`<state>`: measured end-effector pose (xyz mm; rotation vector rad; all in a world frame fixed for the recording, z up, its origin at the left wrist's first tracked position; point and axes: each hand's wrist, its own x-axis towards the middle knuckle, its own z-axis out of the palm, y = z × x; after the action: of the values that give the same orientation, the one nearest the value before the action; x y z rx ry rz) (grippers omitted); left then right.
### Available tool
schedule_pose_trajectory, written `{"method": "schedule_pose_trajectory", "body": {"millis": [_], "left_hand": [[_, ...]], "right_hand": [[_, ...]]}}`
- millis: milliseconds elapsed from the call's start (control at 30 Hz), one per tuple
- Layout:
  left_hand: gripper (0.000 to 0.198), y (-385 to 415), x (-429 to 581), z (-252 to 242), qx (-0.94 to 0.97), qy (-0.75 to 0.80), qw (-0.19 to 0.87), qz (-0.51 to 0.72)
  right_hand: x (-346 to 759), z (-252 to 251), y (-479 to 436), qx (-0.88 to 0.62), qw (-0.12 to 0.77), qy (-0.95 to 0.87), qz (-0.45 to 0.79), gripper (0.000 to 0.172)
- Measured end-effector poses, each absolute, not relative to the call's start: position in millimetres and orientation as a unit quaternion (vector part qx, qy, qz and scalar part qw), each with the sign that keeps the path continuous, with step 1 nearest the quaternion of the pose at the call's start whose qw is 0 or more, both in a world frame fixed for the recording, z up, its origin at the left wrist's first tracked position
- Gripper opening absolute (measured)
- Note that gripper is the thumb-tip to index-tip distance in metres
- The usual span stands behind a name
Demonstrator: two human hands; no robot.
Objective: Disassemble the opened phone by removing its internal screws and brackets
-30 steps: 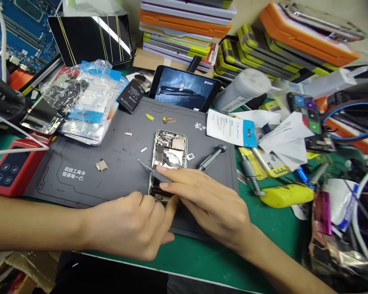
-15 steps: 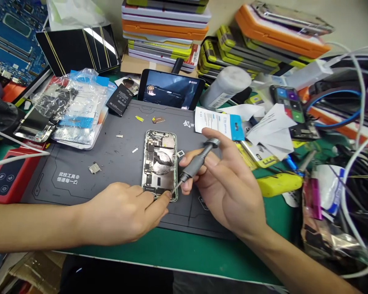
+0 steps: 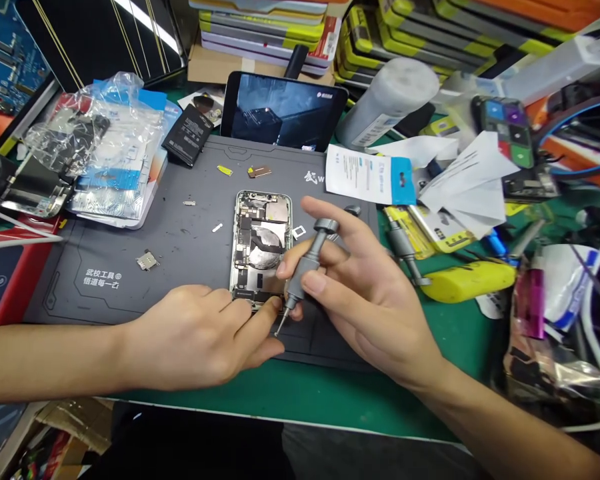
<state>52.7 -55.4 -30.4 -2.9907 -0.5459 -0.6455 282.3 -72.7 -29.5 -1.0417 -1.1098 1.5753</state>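
An opened phone (image 3: 266, 267), its board and inner metal plate exposed, lies upright on the grey mat. My left hand (image 3: 200, 333) is closed at its bottom end, index fingertip pressed on the lower right corner and thumb just below. In my right hand (image 3: 365, 287) a grey precision screwdriver (image 3: 303, 273) is held between thumb and fingers. Its thin tip points down past the phone's bottom edge, close to my left thumb, with a tiny speck at the end. A SIM tray (image 3: 299, 231) sits right of the phone. Left of it are a small metal bracket (image 3: 150, 260) and smaller pieces.
Behind the mat (image 3: 130, 233) a second phone (image 3: 285, 110) stands playing a video. A battery (image 3: 187, 135) and bagged parts (image 3: 120, 153) lie at left. On the right are another screwdriver (image 3: 405, 250), a yellow tool (image 3: 470, 280), papers and cables.
The screwdriver's tip has moved from the phone's lower right corner to below its bottom edge, and its handle stands steeper. My left thumb now sticks out further. The camera view has shifted.
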Motion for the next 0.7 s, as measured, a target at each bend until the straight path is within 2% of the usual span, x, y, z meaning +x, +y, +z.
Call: {"method": "schedule_pose_trajectory", "body": {"millis": [333,700], "left_hand": [[0.026,-55.7,52.7,-30.3,-0.965,-0.159,0.041,-0.203],[0.030,-54.0,53.0,-29.7,-0.969,-0.135,0.062,-0.196]], "right_hand": [[279.6,-26.9,-75.9,-0.446,0.448,-0.474,0.613,0.054],[280.3,-29.0,-75.3,-0.429,0.474,-0.462,0.614,0.051]]}}
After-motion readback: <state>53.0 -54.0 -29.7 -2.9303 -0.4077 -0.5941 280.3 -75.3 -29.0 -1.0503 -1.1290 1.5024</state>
